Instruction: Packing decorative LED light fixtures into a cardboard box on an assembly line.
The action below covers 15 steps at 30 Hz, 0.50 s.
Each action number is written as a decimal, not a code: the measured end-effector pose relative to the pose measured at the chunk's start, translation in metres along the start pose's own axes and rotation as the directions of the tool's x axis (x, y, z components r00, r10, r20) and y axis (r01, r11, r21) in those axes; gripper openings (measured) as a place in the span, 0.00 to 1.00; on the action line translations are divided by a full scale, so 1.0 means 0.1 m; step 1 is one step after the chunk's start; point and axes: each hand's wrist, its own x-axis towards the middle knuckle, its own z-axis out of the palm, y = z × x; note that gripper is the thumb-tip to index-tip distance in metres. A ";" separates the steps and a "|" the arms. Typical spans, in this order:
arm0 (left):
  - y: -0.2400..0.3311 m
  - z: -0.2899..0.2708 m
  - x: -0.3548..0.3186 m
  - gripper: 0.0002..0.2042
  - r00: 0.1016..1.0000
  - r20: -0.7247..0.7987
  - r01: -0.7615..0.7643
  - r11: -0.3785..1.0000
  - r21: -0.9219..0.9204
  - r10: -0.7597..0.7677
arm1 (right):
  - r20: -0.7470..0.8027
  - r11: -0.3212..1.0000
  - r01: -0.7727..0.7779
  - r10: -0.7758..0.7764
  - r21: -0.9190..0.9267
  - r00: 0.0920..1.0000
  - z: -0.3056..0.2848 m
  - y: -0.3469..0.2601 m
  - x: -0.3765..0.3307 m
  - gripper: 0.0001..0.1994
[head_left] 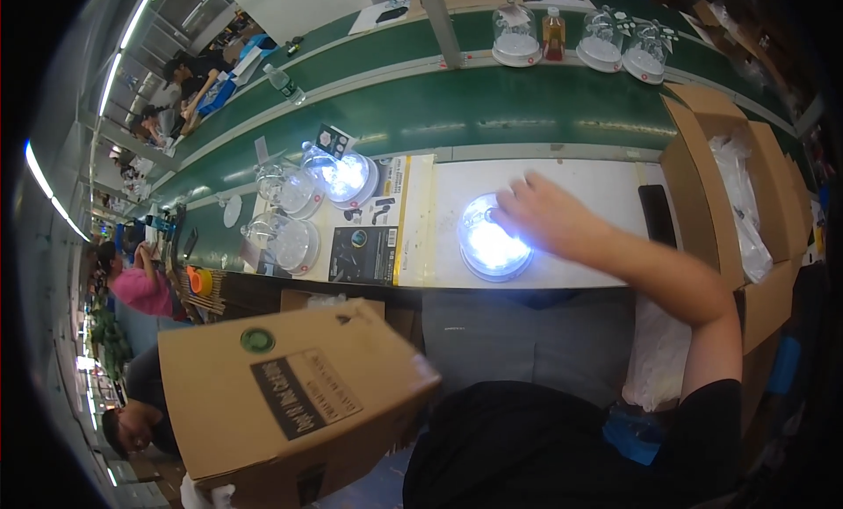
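Observation:
A clear dome lamp (494, 238) with a round white base glows bright bluish white on the white worktop. My right hand (534, 212) reaches in from the right, its fingers curled at the top of this lamp; the glare hides part of the contact. My left hand is out of view. To the left of the lamp, another lit dome lamp (341, 177) with a dark tag stands near unlit dome lamps (295, 245). Printed packaging sheets (364, 252) lie under and beside them.
An open carton (702, 193) with clear plastic bags stands at right, beside a dark flat object (656, 215). A large closed carton (290, 395) is at lower left, next to a co-worker (145, 425). Beyond the green conveyor belt (421, 114), more domes (515, 39) and a bottle (553, 35) stand.

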 end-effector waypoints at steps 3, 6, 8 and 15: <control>0.23 0.35 0.20 0.14 0.876 0.255 -0.480 0.801 0.358 0.411 | 0.043 0.993 -0.040 0.036 0.107 0.998 0.08 -0.18 -0.19 0.10; 0.42 0.73 0.41 0.12 0.937 0.259 -0.289 0.938 0.191 0.236 | 0.400 0.630 -0.435 0.208 0.643 0.892 0.03 -0.07 -0.21 0.27; 0.29 0.88 0.55 0.10 0.964 0.167 -0.219 0.974 0.053 0.207 | 0.370 0.444 -0.523 0.388 0.727 0.844 0.13 -0.02 -0.20 0.27; 0.53 1.16 0.73 0.09 0.648 0.449 -0.702 0.711 0.039 0.616 | 0.044 0.647 -0.382 0.474 0.660 0.880 0.61 -0.18 0.04 0.19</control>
